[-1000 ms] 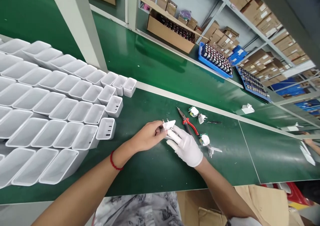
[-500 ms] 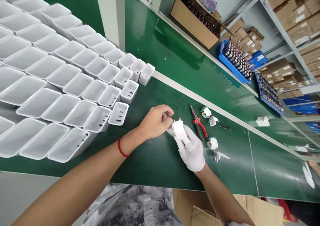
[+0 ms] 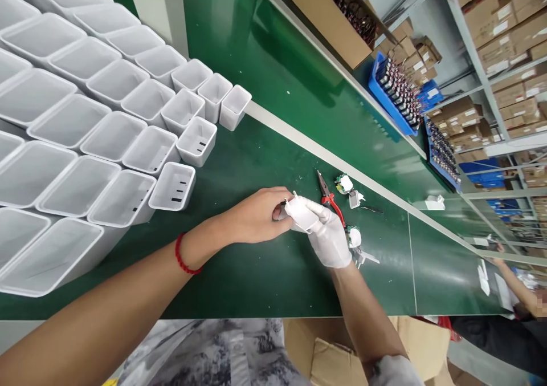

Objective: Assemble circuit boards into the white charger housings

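Note:
A white plug adapter housing (image 3: 301, 212) with two prongs is held between both hands above the green bench. My right hand (image 3: 331, 238), in a white glove, grips it from the right. Bare and with a red cord at the wrist, my left hand (image 3: 260, 215) has its thumb and fingers closed around the left end; part of that grip is hidden. Right of the hands lie red-and-black long-nose pliers (image 3: 328, 196). Close to them are a small circuit board (image 3: 343, 183), a grey plug piece (image 3: 355, 199) and another board (image 3: 354, 236).
Rows of open white housings (image 3: 174, 186) fill the bench's left side. A cardboard box (image 3: 329, 21) and a blue tray of parts (image 3: 393, 95) stand behind the bench. A co-worker's arm (image 3: 517, 283) reaches in at far right.
My left hand has moved onto the adapter housing, and the housing has tilted in my right hand. The view has shifted, showing more of the co-worker at right.

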Tool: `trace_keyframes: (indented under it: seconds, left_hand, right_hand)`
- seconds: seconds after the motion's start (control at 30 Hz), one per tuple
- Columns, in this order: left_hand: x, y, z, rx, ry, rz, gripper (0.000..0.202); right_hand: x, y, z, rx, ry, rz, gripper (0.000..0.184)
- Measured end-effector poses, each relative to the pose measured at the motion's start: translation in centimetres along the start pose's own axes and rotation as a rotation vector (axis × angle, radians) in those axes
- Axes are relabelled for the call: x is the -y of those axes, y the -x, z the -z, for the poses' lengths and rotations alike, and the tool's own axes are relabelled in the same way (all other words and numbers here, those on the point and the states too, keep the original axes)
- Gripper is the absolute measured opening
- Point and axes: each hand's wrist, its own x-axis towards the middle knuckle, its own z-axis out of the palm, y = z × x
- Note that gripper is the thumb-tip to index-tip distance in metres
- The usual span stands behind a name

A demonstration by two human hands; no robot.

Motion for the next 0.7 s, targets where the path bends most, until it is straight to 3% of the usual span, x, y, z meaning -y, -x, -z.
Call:
trace_keyframes:
  seconds: [0.17, 0.3, 0.47, 0.57, 0.7]
  left_hand:
    - [0.0, -0.2, 0.2, 0.012, 0.064, 0.048, 0.002]
    - [0.1, -0.3, 0.2, 0.037, 0.077, 0.071, 0.006]
    - [0.2, -0.4, 0.2, 0.017, 0.060, 0.051, 0.010]
    - [0.4, -0.4, 0.0, -0.002, 0.054, 0.053, 0.012]
    - [0.6, -0.3, -0.3, -0.049, 0.060, 0.035, 0.022]
  right_hand:
    - [0.0, -0.2, 0.5, 0.064, 0.036, -0.011, 0.048]
    - [-0.8, -0.1, 0.4, 0.022, -0.012, 0.061, 0.046]
    - [-0.8, 0.0, 1.7, -0.026, -0.038, 0.101, 0.063]
    - [-0.5, 0.8, 2.6, -0.056, 0.120, 0.204, 0.070]
    - [-0.1, 1.2, 2.2, -0.010, 0.596, 0.329, 0.068]
